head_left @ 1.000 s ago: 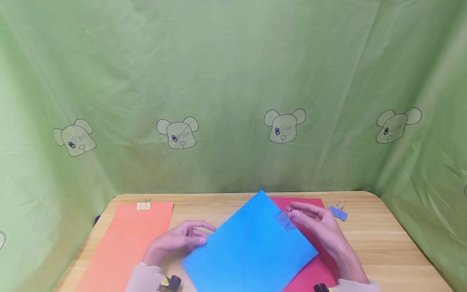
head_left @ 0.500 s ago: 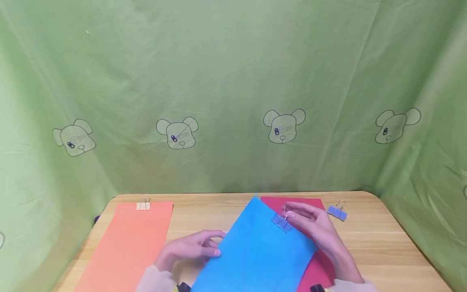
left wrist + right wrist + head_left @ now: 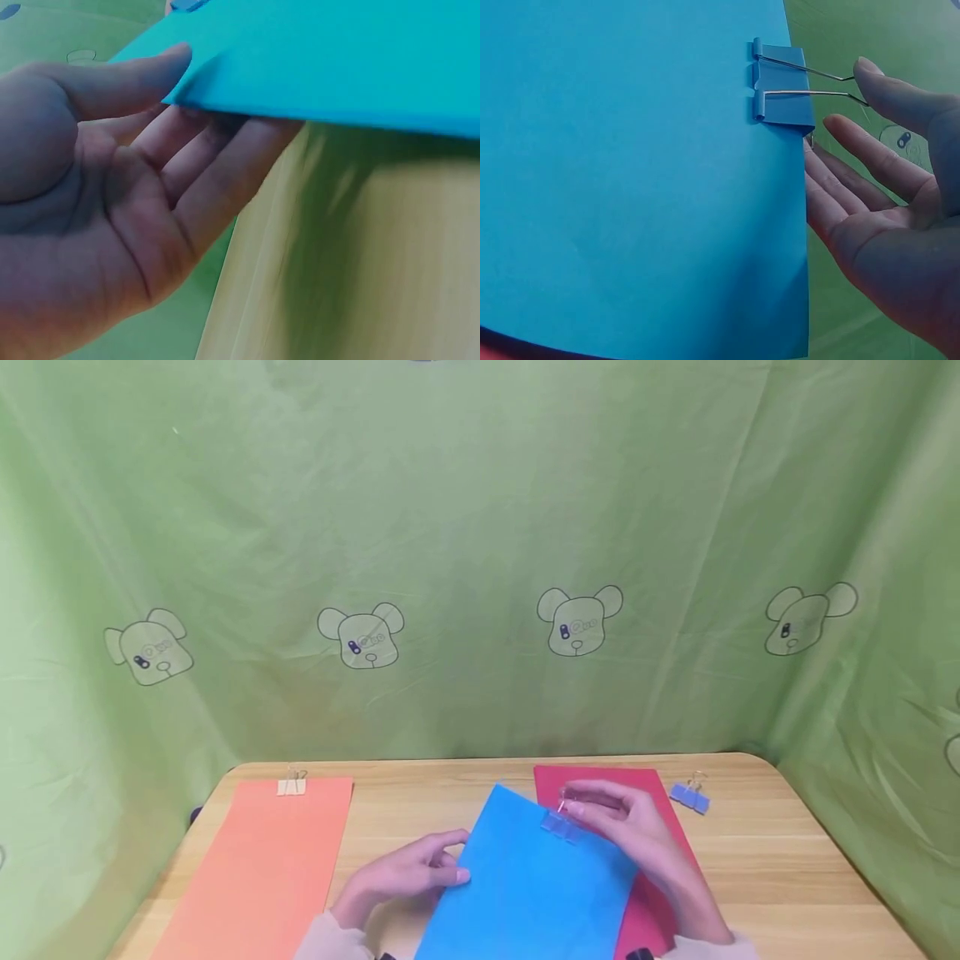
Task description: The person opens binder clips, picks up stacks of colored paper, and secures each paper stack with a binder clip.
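Note:
Blue sheets of paper [image 3: 525,893] are tilted up over the table, with a blue binder clip [image 3: 786,82] biting their upper edge. My left hand [image 3: 420,870] pinches the paper's left edge, its thumb on top and fingers underneath, as the left wrist view shows. At the clip, my right hand [image 3: 637,831] has its thumb at the end of the front wire handle; its other fingers reach behind the paper, their tips partly hidden. Under the blue paper's right side lies red paper [image 3: 592,777], partly covered.
Orange paper [image 3: 262,860] with a pale binder clip [image 3: 291,787] on its top edge lies at the left of the wooden table [image 3: 795,860]. A second blue binder clip [image 3: 690,797] rests at the back right. Green curtain [image 3: 465,527] surrounds the table.
The blue paper has turned counterclockwise and shifted, its top corner going left and down. My left hand has moved right and slightly down; my right hand has moved left with the clip.

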A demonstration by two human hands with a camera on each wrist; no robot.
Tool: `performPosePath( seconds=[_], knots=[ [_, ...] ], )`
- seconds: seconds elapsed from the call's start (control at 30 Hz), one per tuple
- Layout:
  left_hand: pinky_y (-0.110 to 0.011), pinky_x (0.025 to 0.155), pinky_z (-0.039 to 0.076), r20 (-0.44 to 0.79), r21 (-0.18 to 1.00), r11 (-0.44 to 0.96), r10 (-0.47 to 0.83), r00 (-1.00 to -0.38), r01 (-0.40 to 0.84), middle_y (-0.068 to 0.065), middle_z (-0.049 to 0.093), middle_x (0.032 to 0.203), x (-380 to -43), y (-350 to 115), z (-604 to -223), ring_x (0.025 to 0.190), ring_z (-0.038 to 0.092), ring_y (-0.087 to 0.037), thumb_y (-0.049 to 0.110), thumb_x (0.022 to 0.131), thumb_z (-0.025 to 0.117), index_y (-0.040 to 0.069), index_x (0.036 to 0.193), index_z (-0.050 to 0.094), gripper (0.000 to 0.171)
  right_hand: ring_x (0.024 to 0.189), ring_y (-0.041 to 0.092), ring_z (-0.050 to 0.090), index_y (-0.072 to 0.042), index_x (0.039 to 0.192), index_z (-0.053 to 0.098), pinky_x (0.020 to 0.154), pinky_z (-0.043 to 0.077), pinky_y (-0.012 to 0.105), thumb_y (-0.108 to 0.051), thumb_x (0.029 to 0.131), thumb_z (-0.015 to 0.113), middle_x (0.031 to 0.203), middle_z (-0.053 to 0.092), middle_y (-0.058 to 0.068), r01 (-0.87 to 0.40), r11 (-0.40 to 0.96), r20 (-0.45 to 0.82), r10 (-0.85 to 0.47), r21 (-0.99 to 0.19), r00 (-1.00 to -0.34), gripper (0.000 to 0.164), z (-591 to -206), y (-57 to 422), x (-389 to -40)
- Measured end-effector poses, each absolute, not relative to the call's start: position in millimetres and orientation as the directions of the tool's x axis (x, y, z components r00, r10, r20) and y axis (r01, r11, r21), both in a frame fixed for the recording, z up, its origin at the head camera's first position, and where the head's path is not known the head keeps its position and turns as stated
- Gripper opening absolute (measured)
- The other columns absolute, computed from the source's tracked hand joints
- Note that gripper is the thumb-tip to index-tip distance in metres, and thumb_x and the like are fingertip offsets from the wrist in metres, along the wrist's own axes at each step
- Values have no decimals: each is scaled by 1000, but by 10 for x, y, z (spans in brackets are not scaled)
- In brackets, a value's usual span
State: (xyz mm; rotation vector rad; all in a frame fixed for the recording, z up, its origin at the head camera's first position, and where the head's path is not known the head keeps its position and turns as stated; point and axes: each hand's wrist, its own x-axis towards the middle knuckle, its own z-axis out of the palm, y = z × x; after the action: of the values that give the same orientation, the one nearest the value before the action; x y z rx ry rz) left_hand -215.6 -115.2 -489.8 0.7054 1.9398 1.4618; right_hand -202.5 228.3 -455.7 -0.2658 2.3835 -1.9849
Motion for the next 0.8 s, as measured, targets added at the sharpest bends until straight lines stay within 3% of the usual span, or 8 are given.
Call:
performPosePath(
  seconds=[0.17,0.33,0.5,0.63,0.8],
  knots=[
    [-25,94,51,-114,966,248,668,-735,75,-9,74,101,-2145,-1099,-4922,95,71,-19,12,103,60,-10,153,33,62,111,19,71,-4,133,66,92,55,25,-24,94,77,127,69,16,-122,189,89,-177,-974,-980,46,-4571,2241,-2033],
    [-29,93,52,-72,951,278,622,-779,133,-11,70,116,-2137,-1081,-4922,105,66,-22,12,102,62,-7,149,44,54,111,17,71,-6,133,67,92,55,24,-25,94,77,127,70,12,-143,222,107,-170,-964,-980,44,-4578,2262,-2023],
    [-35,95,51,-62,938,313,577,-815,150,-14,65,127,-2142,-1150,-4891,113,62,-26,15,102,63,-7,149,44,55,112,13,69,-13,132,68,93,53,22,-33,94,76,127,71,5,-154,296,120,-130,-943,-984,44,-4564,2316,-2011],
    [-37,96,52,-63,945,298,571,-819,135,-13,67,124,-2176,-1240,-4863,113,63,-27,16,103,61,-4,152,43,55,114,15,68,-13,132,68,93,53,21,-35,95,75,127,70,5,-172,353,146,-98,-920,-984,45,-4567,2378,-2017],
    [-35,93,54,-48,960,255,553,-832,114,-16,68,124,-2234,-1359,-4833,112,65,-26,13,104,60,-8,153,38,58,112,19,69,-12,132,68,91,53,21,-34,95,75,124,72,5,-222,472,212,-75,-853,-974,44,-4613,2481,-2061]
  ],
)
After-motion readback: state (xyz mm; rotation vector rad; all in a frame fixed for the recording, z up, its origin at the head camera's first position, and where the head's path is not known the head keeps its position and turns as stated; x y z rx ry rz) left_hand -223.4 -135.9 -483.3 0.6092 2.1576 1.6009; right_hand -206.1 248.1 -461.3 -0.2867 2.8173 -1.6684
